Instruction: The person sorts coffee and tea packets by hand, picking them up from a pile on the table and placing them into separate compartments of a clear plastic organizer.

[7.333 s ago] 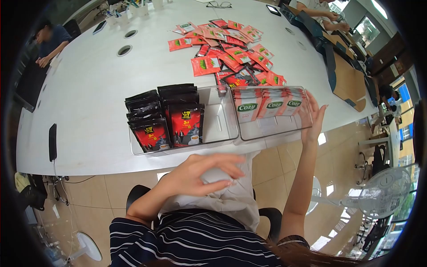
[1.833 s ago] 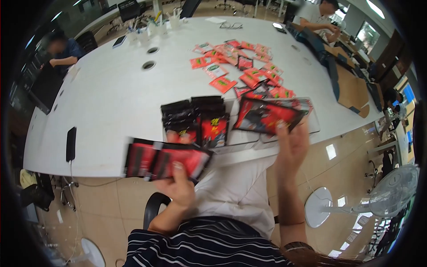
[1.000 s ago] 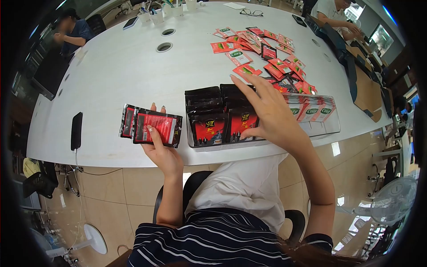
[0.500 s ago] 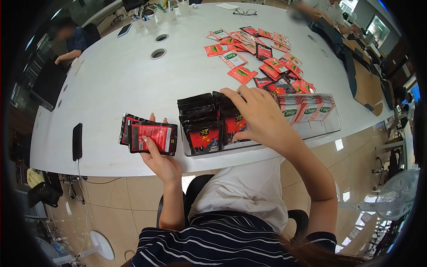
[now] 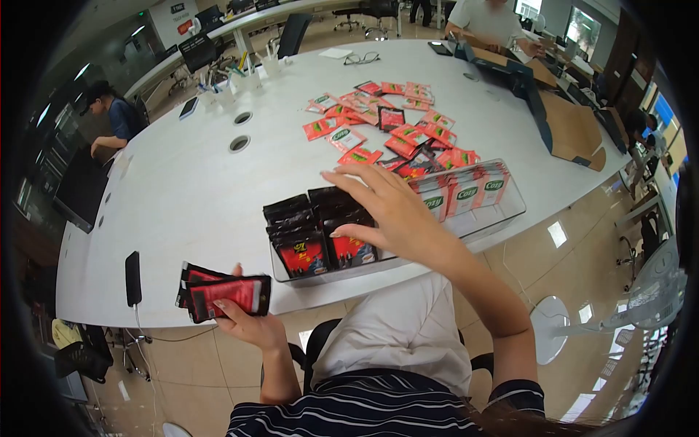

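Nearest the wearer, off the tray's near-left corner and past the table edge, the left hand was closed around a small stack of red-and-black sachets, thumb across the front one and the stack held nearly flat.

The clear tray stood at the near edge of the white table. In its left compartment, rows of black sachets stood upright in two columns. The right hand lay palm down over the right-hand column with fingers spread wide and nothing gripped; its thumb sat near the front packs and its fingertips reached toward the tray's back wall. In the tray's right compartment, a row of Cozy sachets stood upright, labels facing the wearer.

Left of the tray, a dark phone lay on the table near the edge. Just beyond the tray's back wall, loose red sachets were scattered across the tabletop, some touching it. Farther beyond those lay a pair of glasses, and far left of the tray a seated person leaned over the table end.
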